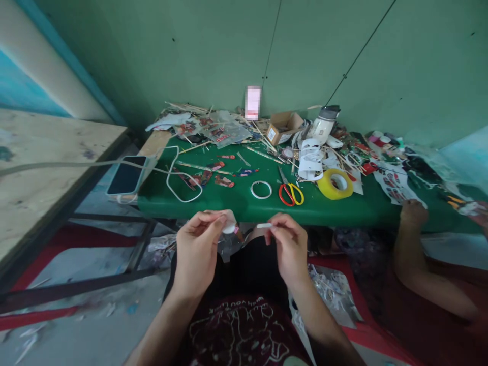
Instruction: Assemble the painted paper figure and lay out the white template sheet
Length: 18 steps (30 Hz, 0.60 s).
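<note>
My left hand [202, 249] pinches a small whitish, rounded flat piece [229, 222] with a bit of pink at its lower edge. What the piece is exactly I cannot tell. Opposite it, my right hand [287, 244] is closed on a short white strip [264, 225] that points left toward the piece, with a gap between the two. Both hands are above my lap, just in front of the green table [229, 206]. Beyond them on the tabletop lie a white ring-shaped coil [261, 190] and scissors [291, 194] with red and yellow handles.
Yellow tape [324, 185] lies right of the scissors. Paper cutouts [224, 181], thin sticks, a small cardboard box [282, 128] and a white bottle [323, 124] crowd the back. A phone [127, 175] and white cable [170, 175] are at left. A co-worker's hand [414, 212] rests at right.
</note>
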Tool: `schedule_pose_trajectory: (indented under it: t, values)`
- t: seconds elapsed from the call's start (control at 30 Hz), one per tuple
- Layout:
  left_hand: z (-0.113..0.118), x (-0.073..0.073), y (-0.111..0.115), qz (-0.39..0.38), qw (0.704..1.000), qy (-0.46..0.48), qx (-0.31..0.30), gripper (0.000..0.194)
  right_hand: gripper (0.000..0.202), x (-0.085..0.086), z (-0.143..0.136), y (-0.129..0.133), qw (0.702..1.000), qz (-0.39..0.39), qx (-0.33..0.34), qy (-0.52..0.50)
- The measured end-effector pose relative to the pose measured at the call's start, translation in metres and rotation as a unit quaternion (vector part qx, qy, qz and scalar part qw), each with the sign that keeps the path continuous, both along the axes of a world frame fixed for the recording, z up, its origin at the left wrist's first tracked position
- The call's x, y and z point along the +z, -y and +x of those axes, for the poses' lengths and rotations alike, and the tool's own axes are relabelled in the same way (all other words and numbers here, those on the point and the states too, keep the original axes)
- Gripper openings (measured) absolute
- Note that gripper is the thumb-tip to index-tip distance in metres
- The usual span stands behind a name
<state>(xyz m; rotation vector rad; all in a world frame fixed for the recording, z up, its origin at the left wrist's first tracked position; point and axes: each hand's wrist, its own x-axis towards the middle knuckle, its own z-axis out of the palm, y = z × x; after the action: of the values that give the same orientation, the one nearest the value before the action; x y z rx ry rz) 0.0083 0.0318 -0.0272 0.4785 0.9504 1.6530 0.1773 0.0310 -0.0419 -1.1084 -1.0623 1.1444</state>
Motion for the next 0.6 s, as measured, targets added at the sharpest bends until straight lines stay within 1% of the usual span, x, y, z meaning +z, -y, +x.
schedule_pose_trajectory:
  t: [0.03, 0.07, 0.13, 0.17, 0.2, 0.23, 0.27, 0.33, 0.4, 0.43, 0.47, 0.5, 0.57, 0.6]
  values:
    - [-0.002, -0.001, -0.002, -0.002, 1.0, 0.007, 0.0, 0.015, 0.011, -0.01, 0.011, -0.004, 0.999, -0.021, -0.005, 0.04]
    - [-0.004, -0.002, -0.003, -0.002, 1.0, 0.011, -0.002, 0.015, 0.018, -0.02, 0.02, -0.008, 0.994, -0.041, -0.001, 0.103]
    - [-0.006, -0.004, -0.003, -0.001, 1.0, 0.018, -0.018, 0.016, 0.032, -0.038, 0.034, -0.015, 0.97, -0.061, 0.035, 0.233]
    - [-0.007, -0.005, -0.003, -0.005, 0.999, 0.023, -0.029, 0.017, 0.034, -0.043, 0.037, -0.017, 0.959, -0.06, 0.056, 0.271]
    - [-0.007, -0.006, -0.002, -0.014, 0.999, 0.028, -0.039, 0.017, 0.031, -0.046, 0.038, -0.018, 0.953, -0.051, 0.077, 0.288]
    - [-0.007, -0.006, -0.001, -0.025, 0.998, 0.032, -0.049, 0.018, 0.022, -0.047, 0.036, -0.018, 0.954, -0.04, 0.098, 0.28]
    - [-0.007, -0.007, 0.0, -0.035, 0.997, 0.035, -0.056, 0.019, 0.014, -0.044, 0.032, -0.017, 0.96, -0.031, 0.119, 0.25]
    - [-0.007, -0.008, 0.001, -0.049, 0.996, 0.04, -0.066, 0.02, 0.024, -0.034, 0.02, -0.014, 0.971, -0.03, 0.173, 0.163]
    - [-0.007, -0.008, 0.002, -0.052, 0.995, 0.05, -0.073, 0.022, 0.029, -0.021, 0.007, -0.011, 0.965, -0.059, 0.239, 0.088]
    - [-0.008, -0.009, 0.002, -0.053, 0.994, 0.055, -0.075, 0.022, 0.029, -0.016, 0.002, -0.01, 0.958, -0.073, 0.266, 0.078]
    - [-0.009, -0.01, 0.002, -0.053, 0.994, 0.059, -0.074, 0.023, 0.031, -0.013, -0.003, -0.009, 0.952, -0.08, 0.279, 0.091]
    - [-0.01, -0.012, 0.002, -0.052, 0.994, 0.061, -0.07, 0.023, 0.035, -0.011, -0.007, -0.008, 0.95, -0.079, 0.277, 0.118]
    - [-0.013, -0.016, 0.002, -0.05, 0.995, 0.061, -0.056, 0.024, 0.043, -0.012, -0.012, -0.008, 0.954, -0.066, 0.244, 0.163]
    - [-0.015, -0.019, 0.003, -0.053, 0.996, 0.06, -0.048, 0.025, 0.041, -0.013, -0.013, -0.008, 0.957, -0.06, 0.229, 0.17]
